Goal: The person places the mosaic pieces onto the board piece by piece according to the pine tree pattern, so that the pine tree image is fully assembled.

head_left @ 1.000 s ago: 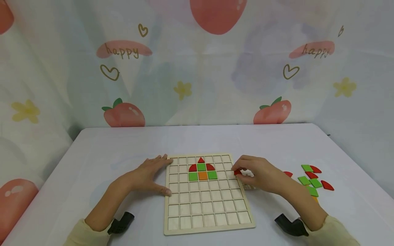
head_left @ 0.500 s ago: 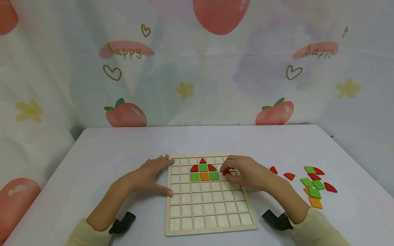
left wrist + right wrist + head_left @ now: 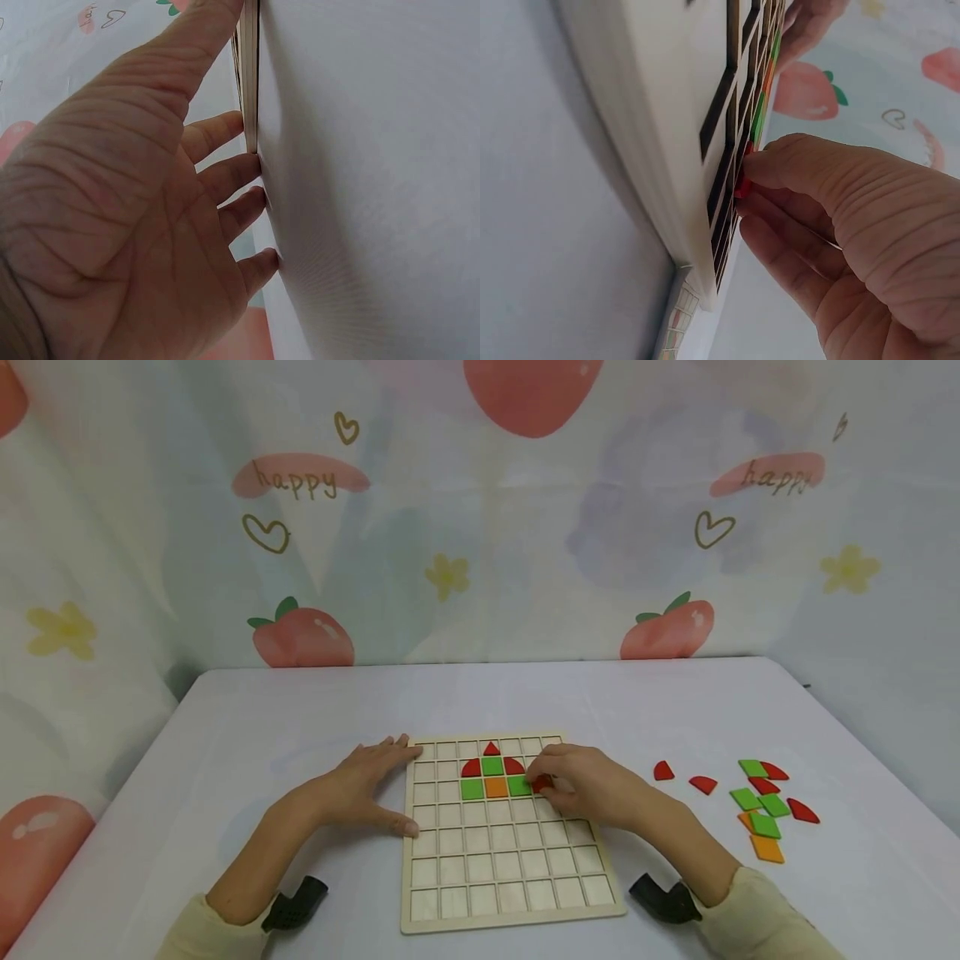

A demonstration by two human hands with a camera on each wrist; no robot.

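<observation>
Pinching a red tile point(image 3: 541, 784) in right hand point(image 3: 588, 782) beside a green square point(image 3: 518, 786), seemingly for precision, and bracing the wooden grid board point(image 3: 476, 841), probably against sliding, with spread, empty left hand point(image 3: 356, 795).

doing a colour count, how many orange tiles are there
3: one orange tile on the board, another partly under a green tile off to the right, a third just below that. More may be hidden.
</observation>
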